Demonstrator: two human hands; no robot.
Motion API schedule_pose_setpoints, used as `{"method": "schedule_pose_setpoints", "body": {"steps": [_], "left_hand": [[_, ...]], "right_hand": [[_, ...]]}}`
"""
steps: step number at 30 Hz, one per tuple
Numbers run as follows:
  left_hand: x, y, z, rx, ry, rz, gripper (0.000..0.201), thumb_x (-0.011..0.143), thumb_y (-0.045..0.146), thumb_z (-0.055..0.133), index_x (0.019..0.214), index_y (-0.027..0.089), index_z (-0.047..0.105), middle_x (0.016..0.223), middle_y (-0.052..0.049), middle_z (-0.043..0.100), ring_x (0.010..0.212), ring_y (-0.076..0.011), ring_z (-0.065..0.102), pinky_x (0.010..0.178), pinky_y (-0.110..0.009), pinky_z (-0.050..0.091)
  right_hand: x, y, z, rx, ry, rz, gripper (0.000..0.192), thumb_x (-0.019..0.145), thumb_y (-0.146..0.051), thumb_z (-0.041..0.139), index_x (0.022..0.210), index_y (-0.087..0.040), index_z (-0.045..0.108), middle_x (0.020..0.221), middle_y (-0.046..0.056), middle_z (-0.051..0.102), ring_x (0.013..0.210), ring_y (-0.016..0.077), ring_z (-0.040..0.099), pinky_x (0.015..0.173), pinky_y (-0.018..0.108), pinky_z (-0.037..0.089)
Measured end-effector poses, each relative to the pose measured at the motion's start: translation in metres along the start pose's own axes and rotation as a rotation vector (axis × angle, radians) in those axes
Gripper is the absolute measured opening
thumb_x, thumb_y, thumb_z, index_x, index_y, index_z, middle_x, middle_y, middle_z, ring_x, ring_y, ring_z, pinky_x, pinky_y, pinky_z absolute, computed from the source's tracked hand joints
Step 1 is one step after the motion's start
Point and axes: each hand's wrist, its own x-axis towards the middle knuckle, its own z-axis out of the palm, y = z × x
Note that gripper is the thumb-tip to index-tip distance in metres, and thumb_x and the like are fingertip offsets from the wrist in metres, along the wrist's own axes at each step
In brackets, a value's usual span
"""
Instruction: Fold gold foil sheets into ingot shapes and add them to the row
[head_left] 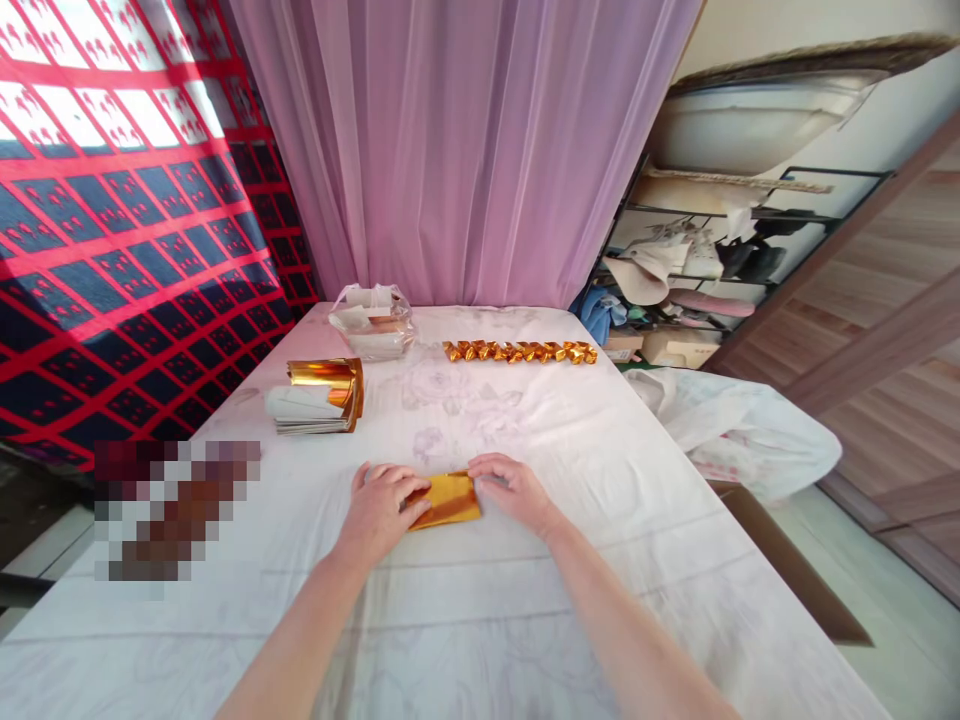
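Note:
A folded sheet of gold foil paper lies on the white, flower-patterned tablecloth in front of me. My left hand holds its left end, with the thumb and a fingertip over the foil. At the upper right corner, my right hand grips the edge with bent fingers; the exact pinch is partly hidden. Farther left stands a stack of foil sheets, gold on one face and pale on the other, curled over. Toward the back, a row of folded gold foil pieces stretches across the cloth.
A clear plastic bag with pale paper inside sits at the back left. Left of my hands is a blurred-out patch. Beyond the table hangs a purple curtain. On the right are a shelf rack, a white plastic bag and a cardboard box.

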Motion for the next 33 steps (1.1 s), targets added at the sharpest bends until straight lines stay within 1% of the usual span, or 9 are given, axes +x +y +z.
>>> {"method": "schedule_pose_setpoints", "body": {"steps": [2, 5, 9, 13, 20, 23, 28, 31, 33], "left_hand": [[0.001, -0.001, 0.0, -0.001, 0.005, 0.004, 0.016, 0.084, 0.033, 0.069, 0.099, 0.034, 0.074, 0.107, 0.002, 0.073, 0.106, -0.0249, 0.06, 0.105, -0.049, 0.03], [0.003, -0.003, 0.001, -0.001, 0.017, 0.013, 0.016, 0.084, 0.033, 0.069, 0.1, 0.034, 0.075, 0.107, 0.001, 0.074, 0.106, -0.0247, 0.06, 0.102, -0.048, 0.033], [0.004, -0.005, 0.002, 0.001, 0.04, 0.027, 0.016, 0.084, 0.034, 0.069, 0.099, 0.034, 0.075, 0.107, 0.001, 0.074, 0.105, -0.0245, 0.061, 0.1, -0.046, 0.036], [0.006, -0.007, 0.002, 0.002, 0.058, 0.053, 0.017, 0.085, 0.039, 0.066, 0.098, 0.033, 0.076, 0.106, 0.001, 0.074, 0.104, -0.0236, 0.062, 0.099, -0.043, 0.039], [0.008, -0.008, 0.001, 0.019, 0.08, 0.074, 0.019, 0.086, 0.037, 0.063, 0.098, 0.031, 0.077, 0.107, -0.002, 0.075, 0.104, -0.025, 0.063, 0.098, -0.044, 0.042], [0.008, -0.008, 0.0, 0.027, 0.087, 0.076, 0.019, 0.085, 0.037, 0.064, 0.097, 0.031, 0.077, 0.105, -0.001, 0.076, 0.103, -0.025, 0.065, 0.097, -0.044, 0.044], [0.007, -0.009, 0.0, 0.034, 0.103, 0.081, 0.019, 0.084, 0.039, 0.064, 0.098, 0.032, 0.077, 0.107, -0.001, 0.076, 0.104, -0.0252, 0.065, 0.097, -0.043, 0.044], [0.006, -0.011, 0.001, 0.04, 0.11, 0.086, 0.02, 0.085, 0.039, 0.064, 0.097, 0.031, 0.077, 0.104, -0.002, 0.076, 0.101, -0.025, 0.065, 0.095, -0.043, 0.044], [0.005, -0.013, 0.002, 0.043, 0.11, 0.091, 0.02, 0.085, 0.039, 0.063, 0.098, 0.031, 0.076, 0.104, -0.002, 0.076, 0.1, -0.0247, 0.065, 0.094, -0.043, 0.044]], "right_hand": [[0.0, 0.003, 0.004, -0.002, 0.046, 0.01, 0.019, 0.078, -0.017, 0.059, 0.085, -0.024, 0.075, 0.1, 0.005, 0.075, 0.096, 0.0195, 0.069, 0.09, 0.036, 0.054], [-0.001, 0.005, 0.005, -0.005, 0.115, 0.034, 0.018, 0.079, -0.021, 0.057, 0.084, -0.023, 0.075, 0.097, 0.006, 0.075, 0.093, 0.0199, 0.07, 0.084, 0.035, 0.056], [-0.005, 0.005, 0.006, 0.001, 0.193, 0.078, 0.019, 0.078, -0.025, 0.057, 0.084, -0.022, 0.075, 0.094, 0.006, 0.076, 0.088, 0.0198, 0.07, 0.081, 0.034, 0.056], [-0.015, -0.001, 0.006, 0.013, 0.231, 0.13, 0.021, 0.077, -0.028, 0.057, 0.085, -0.021, 0.075, 0.092, 0.006, 0.076, 0.085, 0.0199, 0.07, 0.08, 0.034, 0.056], [-0.032, -0.018, 0.006, 0.008, 0.236, 0.211, 0.021, 0.076, -0.03, 0.057, 0.084, -0.021, 0.075, 0.092, 0.005, 0.076, 0.085, 0.0203, 0.069, 0.084, 0.035, 0.054], [-0.034, -0.023, 0.006, -0.014, 0.222, 0.239, 0.022, 0.076, -0.027, 0.057, 0.084, -0.02, 0.075, 0.088, 0.004, 0.076, 0.082, 0.0199, 0.069, 0.081, 0.034, 0.054], [-0.03, -0.026, 0.009, -0.067, 0.177, 0.268, 0.023, 0.079, -0.025, 0.056, 0.089, -0.021, 0.077, 0.08, 0.002, 0.075, 0.07, 0.0185, 0.067, 0.069, 0.031, 0.054], [-0.022, -0.029, 0.011, -0.088, 0.161, 0.26, 0.024, 0.081, -0.02, 0.053, 0.089, -0.022, 0.076, 0.084, 0.002, 0.076, 0.076, 0.018, 0.068, 0.073, 0.03, 0.054], [-0.014, -0.032, 0.014, -0.095, 0.158, 0.242, 0.023, 0.084, -0.021, 0.054, 0.091, -0.024, 0.076, 0.09, 0.003, 0.076, 0.081, 0.0179, 0.069, 0.078, 0.03, 0.054]]}}
